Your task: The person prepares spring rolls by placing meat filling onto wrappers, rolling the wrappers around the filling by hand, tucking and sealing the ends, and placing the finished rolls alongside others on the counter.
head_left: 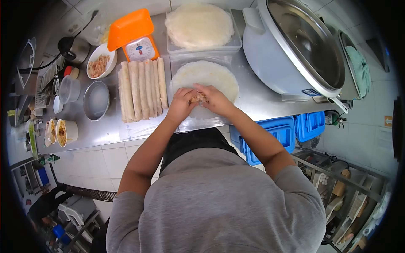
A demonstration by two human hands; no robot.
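Note:
A round, pale spring roll wrapper (206, 72) lies flat on the metal counter in front of me. Over its near half, my left hand (181, 102) and my right hand (216, 100) face each other with fingers curled. Between them they press a lump of pinkish-brown minced filling (198, 98), partly hidden by the fingers. Left of my left hand, several long rolled spring rolls (141, 88) lie side by side. Behind the wrapper, a clear tray (202, 49) bears a thick stack of round wrappers (199, 26).
An orange kitchen scale (141, 48) stands behind the rolls, beside a white bowl of filling (101, 63). A metal bowl (96, 100) and paper cups (66, 133) sit left. A large lidded cooker (278, 50) occupies the right. Blue bins (270, 135) stand below the counter edge.

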